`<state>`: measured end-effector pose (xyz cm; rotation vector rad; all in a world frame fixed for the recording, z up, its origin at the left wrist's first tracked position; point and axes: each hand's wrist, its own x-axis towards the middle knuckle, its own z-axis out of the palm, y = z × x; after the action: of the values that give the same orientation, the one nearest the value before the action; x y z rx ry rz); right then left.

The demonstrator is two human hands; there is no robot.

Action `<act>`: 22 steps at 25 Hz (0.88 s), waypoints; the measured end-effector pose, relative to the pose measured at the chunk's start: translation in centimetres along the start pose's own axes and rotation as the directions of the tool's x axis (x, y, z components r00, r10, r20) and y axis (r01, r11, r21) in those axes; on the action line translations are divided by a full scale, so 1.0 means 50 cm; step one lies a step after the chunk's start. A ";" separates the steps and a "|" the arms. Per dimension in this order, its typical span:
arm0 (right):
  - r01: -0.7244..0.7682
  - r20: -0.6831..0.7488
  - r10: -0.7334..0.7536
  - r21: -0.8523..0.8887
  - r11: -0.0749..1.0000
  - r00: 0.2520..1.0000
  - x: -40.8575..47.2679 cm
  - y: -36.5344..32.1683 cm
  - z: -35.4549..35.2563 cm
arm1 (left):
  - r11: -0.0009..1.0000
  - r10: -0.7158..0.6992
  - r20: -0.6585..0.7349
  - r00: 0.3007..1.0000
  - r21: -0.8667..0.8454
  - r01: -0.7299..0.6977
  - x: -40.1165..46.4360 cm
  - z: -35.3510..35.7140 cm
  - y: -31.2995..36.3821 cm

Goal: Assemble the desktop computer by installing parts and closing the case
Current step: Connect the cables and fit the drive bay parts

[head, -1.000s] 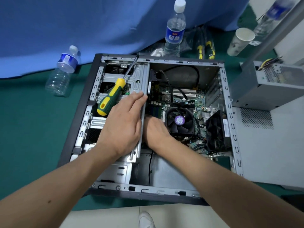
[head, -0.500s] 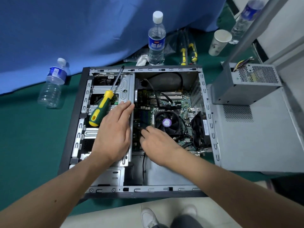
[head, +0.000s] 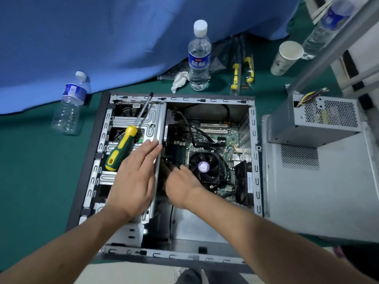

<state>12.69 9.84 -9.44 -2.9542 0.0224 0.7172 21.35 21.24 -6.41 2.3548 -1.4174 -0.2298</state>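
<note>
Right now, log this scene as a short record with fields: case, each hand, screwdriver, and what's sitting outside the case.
case: computer case on its side, open, CPU fan visible
left hand: flat on the drive cage
right hand: reaching beside the cage, fingertips hidden
screwdriver: lying loose on the cage
outside: power supply, paper cup, upright water bottle

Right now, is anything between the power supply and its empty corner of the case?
Nothing visible blocks it. The power supply rests on the side panel outside the case; black cables lie just beside that corner.
</note>
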 end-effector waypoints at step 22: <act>-0.550 -0.084 0.593 0.287 0.784 0.801 0.000 0.220 -0.106 | 0.999 -0.026 0.056 0.998 0.022 0.025 -0.005 0.001 -0.011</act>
<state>14.67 -1.66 -5.81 -2.7372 0.9936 0.4555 21.66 21.65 -6.68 2.4023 -1.4228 -0.2909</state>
